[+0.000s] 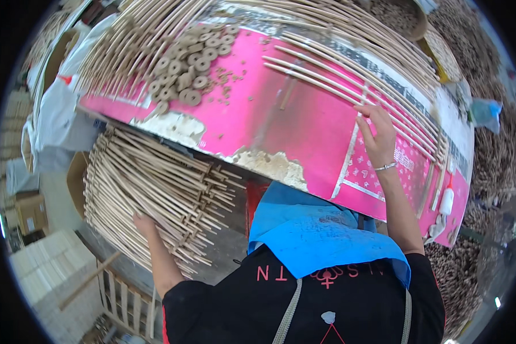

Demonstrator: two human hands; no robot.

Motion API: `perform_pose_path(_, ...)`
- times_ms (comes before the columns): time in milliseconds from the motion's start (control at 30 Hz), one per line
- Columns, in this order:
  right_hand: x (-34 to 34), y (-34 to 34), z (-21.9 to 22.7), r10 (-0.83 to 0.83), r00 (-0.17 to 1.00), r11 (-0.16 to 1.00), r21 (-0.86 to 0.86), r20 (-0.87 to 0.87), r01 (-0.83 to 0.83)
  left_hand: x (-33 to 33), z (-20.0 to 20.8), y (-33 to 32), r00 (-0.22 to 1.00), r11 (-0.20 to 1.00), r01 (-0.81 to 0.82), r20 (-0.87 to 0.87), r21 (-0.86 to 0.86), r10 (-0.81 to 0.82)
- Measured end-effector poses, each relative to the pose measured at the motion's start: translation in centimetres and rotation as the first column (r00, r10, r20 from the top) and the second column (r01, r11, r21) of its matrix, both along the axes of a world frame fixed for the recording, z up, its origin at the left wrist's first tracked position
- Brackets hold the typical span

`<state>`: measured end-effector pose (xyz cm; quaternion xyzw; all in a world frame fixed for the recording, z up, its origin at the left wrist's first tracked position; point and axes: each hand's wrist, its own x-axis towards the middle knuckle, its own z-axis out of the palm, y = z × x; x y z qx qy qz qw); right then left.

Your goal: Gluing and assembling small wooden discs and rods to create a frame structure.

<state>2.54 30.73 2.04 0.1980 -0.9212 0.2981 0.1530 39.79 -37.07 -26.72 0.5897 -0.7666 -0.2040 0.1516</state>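
My left hand reaches down to the left, its bent fingers closed at a wooden stick on the near side of a big pile of sticks. Many of these sticks carry small rings near their right ends. Over the pink tabletop is my right hand, with thumb and forefinger apart. Its fingertips are at the nearest of several long bare sticks lying side by side. Left of them, round wooden discs with centre holes form a heap, with small wooden bits scattered beside it.
More sticks lie in bundles along the table's far side. A white glue bottle with a red tip stands at the right end. The front table edge is chipped. A wooden pallet and cardboard box are at lower left.
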Motion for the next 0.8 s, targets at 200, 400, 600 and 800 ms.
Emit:
perform_pose_path(200,-1.4,5.2,-2.3,-0.140,0.981,0.978,0.133,-0.131,0.157,-9.6,14.4,8.2,0.990,0.960,0.109,-0.061,-0.257,-0.128)
perform_pose_path(400,-1.9,6.3,-4.3,-0.199,0.972,0.965,0.147,-0.122,0.216,-26.7,25.5,18.3,0.540,0.627,0.662,-0.319,-0.410,-0.779)
perform_pose_path(600,-2.6,7.0,-4.6,-0.289,0.948,0.920,0.234,-0.134,0.313,-37.3,28.2,23.6,0.293,0.211,0.878,0.135,-0.430,-0.946)
perform_pose_path(800,-1.2,7.3,-3.8,-0.192,0.979,0.954,0.222,-0.071,0.203,-40.3,27.8,23.2,0.285,0.125,0.923,0.429,-0.363,-0.857)
